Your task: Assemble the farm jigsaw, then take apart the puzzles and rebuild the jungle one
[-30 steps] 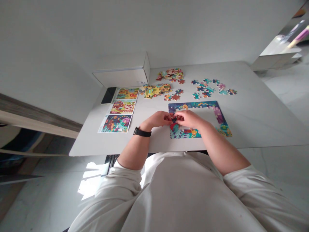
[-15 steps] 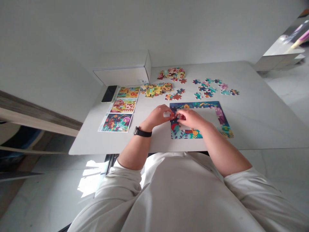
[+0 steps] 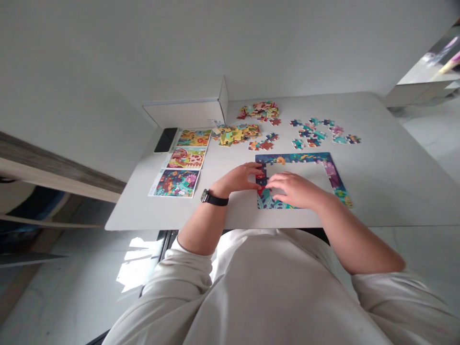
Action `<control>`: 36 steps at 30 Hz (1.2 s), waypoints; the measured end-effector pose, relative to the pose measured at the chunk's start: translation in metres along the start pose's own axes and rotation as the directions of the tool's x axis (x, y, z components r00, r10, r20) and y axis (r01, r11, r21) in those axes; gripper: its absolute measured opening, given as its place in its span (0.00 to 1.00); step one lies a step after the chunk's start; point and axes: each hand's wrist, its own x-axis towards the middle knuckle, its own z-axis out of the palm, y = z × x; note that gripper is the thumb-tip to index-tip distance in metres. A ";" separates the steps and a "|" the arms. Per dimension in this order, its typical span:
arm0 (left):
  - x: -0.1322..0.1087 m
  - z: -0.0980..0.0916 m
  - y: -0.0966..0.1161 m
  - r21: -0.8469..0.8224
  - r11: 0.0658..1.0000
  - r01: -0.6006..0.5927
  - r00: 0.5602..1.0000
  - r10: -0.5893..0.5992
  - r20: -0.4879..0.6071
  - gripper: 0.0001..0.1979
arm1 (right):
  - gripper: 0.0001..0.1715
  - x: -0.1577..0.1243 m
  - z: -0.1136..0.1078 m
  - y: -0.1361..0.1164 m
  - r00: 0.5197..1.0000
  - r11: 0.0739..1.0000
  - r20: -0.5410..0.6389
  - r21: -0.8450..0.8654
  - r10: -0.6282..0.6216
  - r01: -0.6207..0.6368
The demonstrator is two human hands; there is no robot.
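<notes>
A jigsaw puzzle [image 3: 336,178] lies in front of me as a joined border of blue, purple and green pieces around a bare middle. My left hand [image 3: 241,178] rests at its left edge, thumb and fingers apart, touching the border beside a red patch. From the right, my right hand [image 3: 297,189] reaches over the bare middle. Its fingers are stretched out, their tips on the inner side of the left border. I see no loose piece in either hand. My hands cover parts of the left and lower border.
Loose dark blue and teal puzzle pieces [image 3: 312,132] lie behind the puzzle. Two heaps, yellow pieces [image 3: 237,134] and mixed pieces [image 3: 264,110], lie farther left. Picture cards [image 3: 176,183], a phone [image 3: 166,140] and a white box [image 3: 185,112] occupy the table's left side.
Both hands were pinched close together at the left border. Now their fingers have spread onto it, and the right hand has shifted slightly right and nearer to me.
</notes>
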 end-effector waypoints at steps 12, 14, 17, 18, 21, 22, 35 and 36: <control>0.000 -0.002 0.005 0.025 1.000 0.015 1.000 -0.016 0.018 0.22 | 0.27 -0.018 0.024 -0.010 0.999 0.995 0.025 -0.098 -0.022 0.024; 0.000 -0.001 0.004 0.024 1.000 0.010 1.000 -0.010 0.011 0.21 | 0.27 -0.018 0.024 -0.011 1.000 0.995 0.018 -0.094 -0.023 0.024; 0.000 -0.001 0.002 0.027 1.000 0.000 1.000 0.000 0.002 0.21 | 0.27 -0.017 0.024 -0.012 0.999 0.996 0.015 -0.088 -0.029 0.030; 0.000 -0.001 0.001 0.026 1.000 -0.004 1.000 0.004 -0.002 0.20 | 0.27 -0.016 0.025 -0.012 1.000 0.996 0.014 -0.088 -0.028 0.029; 0.000 -0.001 0.000 0.025 1.000 -0.018 1.000 0.019 -0.012 0.19 | 0.26 -0.017 0.026 -0.013 1.000 0.995 0.016 -0.097 -0.018 0.019; 0.000 0.000 0.001 0.026 0.999 -0.022 1.000 0.023 -0.018 0.19 | 0.26 -0.017 0.026 -0.013 1.000 0.995 0.018 -0.103 -0.014 0.016; 0.012 0.018 0.008 0.041 0.999 -0.011 0.979 0.019 -0.202 0.08 | 0.26 -0.027 0.022 -0.014 0.999 0.998 -0.036 -0.067 0.005 -0.008; 0.012 0.018 0.007 0.048 0.999 -0.011 0.979 0.021 -0.202 0.09 | 0.25 -0.033 0.018 -0.009 0.998 0.997 -0.060 -0.067 0.023 -0.027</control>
